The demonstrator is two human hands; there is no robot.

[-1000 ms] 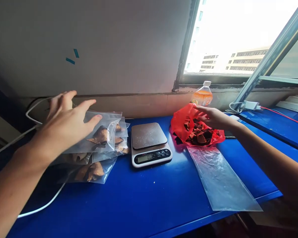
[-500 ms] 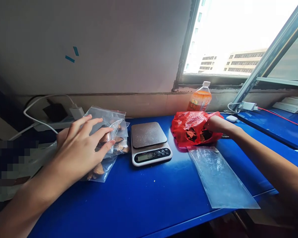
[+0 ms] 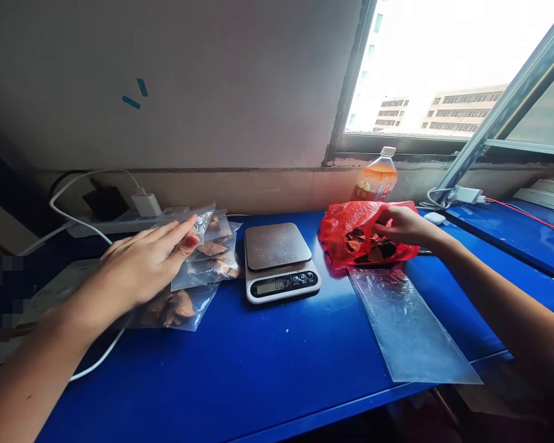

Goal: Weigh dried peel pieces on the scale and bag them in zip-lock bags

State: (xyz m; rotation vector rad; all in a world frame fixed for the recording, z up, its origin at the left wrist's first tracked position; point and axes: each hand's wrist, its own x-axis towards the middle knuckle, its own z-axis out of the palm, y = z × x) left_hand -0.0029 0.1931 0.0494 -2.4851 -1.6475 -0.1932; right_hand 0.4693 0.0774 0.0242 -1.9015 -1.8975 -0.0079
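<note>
My left hand (image 3: 152,261) lies with its fingers stretched out over a pile of clear zip bags (image 3: 207,271) holding brown, bark-like pieces (image 3: 181,304). Its fingers cover part of the upper bags. At the mouth of a red plastic bag (image 3: 346,218), my right hand (image 3: 399,225) has its fingers bent together above reddish-brown pieces (image 3: 381,249); whatever they hold is hidden. Between the hands stands a kitchen scale (image 3: 281,261) with a bare steel plate, its display apparently at zero. A flat, empty clear bag (image 3: 413,332) lies in front of the red bag and overhangs the table edge.
Behind the red bag stands a bottle of orange drink (image 3: 376,178). A power strip with a white charger (image 3: 146,203) and cables lies at the back left. To the right are a metal frame (image 3: 471,135), another white charger (image 3: 468,195) and a red cable on the blue table (image 3: 240,375).
My left hand has shifted left and flattened, with its fingers closer together, showing more of the bagged pieces. My right hand has drawn slightly up out of the red bag.
</note>
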